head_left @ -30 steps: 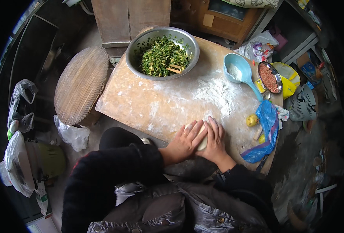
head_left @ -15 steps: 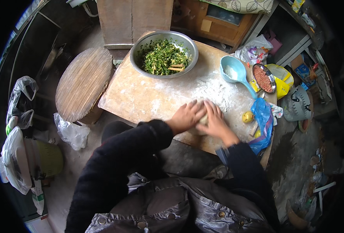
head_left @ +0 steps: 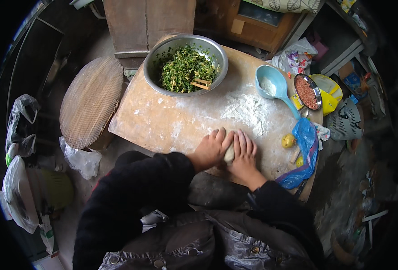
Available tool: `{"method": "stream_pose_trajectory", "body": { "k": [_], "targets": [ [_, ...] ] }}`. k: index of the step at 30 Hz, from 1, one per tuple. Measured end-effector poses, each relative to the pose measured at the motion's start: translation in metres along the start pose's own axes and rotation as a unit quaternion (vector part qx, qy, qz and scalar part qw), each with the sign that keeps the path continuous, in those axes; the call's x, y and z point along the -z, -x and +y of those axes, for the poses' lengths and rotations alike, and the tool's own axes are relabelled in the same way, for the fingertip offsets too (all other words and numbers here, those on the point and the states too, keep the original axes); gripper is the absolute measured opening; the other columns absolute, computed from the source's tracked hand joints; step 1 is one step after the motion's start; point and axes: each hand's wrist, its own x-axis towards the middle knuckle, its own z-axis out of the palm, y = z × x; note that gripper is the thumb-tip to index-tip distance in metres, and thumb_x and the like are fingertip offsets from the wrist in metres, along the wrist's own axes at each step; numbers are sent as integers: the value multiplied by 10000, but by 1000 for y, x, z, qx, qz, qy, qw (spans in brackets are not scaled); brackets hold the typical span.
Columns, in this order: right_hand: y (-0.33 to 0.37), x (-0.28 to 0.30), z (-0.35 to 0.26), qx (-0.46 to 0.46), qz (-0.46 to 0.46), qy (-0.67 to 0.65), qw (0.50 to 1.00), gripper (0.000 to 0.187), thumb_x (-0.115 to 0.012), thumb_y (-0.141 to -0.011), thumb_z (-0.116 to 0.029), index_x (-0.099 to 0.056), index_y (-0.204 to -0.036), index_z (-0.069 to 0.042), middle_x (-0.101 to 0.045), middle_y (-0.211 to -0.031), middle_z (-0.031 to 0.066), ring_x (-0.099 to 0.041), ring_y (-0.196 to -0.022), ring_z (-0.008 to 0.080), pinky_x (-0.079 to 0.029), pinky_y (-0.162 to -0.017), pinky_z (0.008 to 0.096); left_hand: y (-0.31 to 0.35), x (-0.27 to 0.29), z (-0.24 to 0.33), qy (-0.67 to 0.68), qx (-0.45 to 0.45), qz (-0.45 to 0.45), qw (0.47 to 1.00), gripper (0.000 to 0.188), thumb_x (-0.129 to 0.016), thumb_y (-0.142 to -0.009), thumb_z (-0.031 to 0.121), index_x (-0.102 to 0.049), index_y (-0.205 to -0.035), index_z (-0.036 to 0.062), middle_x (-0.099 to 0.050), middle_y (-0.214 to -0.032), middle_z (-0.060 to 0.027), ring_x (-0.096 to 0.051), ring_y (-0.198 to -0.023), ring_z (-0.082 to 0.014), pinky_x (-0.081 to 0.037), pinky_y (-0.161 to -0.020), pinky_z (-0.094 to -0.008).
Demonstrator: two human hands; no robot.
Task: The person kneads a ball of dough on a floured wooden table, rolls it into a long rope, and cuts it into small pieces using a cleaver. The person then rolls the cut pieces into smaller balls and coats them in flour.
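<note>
A pale lump of dough (head_left: 229,154) sits near the front edge of a floured wooden board (head_left: 158,121), mostly covered by my two hands. My left hand (head_left: 210,150) curls over its left side, while my right hand (head_left: 244,157) presses on it from the right with the fingers together. Just beyond my fingers lies a patch of white flour (head_left: 248,110). A blue ladle (head_left: 271,81) with flour in its bowl rests farther back on the right.
At the back stands a metal bowl (head_left: 149,76) of chopped greens with chopsticks (head_left: 201,84) in it. Along the right are a dish of pinkish minced filling (head_left: 306,92), a yellow round fruit (head_left: 289,141) and a blue plastic bag (head_left: 306,144). A round ridged lid (head_left: 91,101) lies left.
Both hands have come slightly nearer to me with the dough. The right hand's fingers now point straighter ahead, and more of the dough shows between the hands.
</note>
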Motion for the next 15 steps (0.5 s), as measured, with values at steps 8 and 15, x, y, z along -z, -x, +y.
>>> {"method": "stream_pose_trajectory", "body": {
  "k": [8,15],
  "targets": [
    [-69,13,22,-111,-133,-54,983,1161,-844,-625,-485,-244,-1495,-6,-348,-1492,185,-319,-1369,374,-230,-1134,496,-69,17,-35,10,54,-151,987,695,-742,-736,352,-474,-1322,92,-604,-1153,-211,-641,-1015,-389,-566,-741,-439],
    [54,80,-16,29,-127,-94,987,1102,-812,-679,-500,-274,-1470,49,-238,-1550,249,-257,-1403,407,-174,-1139,544,42,54,19,-44,-173,-174,968,899,-678,-787,406,-275,-1507,49,-203,-1581,-206,-267,-1421,-444,-298,-1106,-601]
  ]
}}
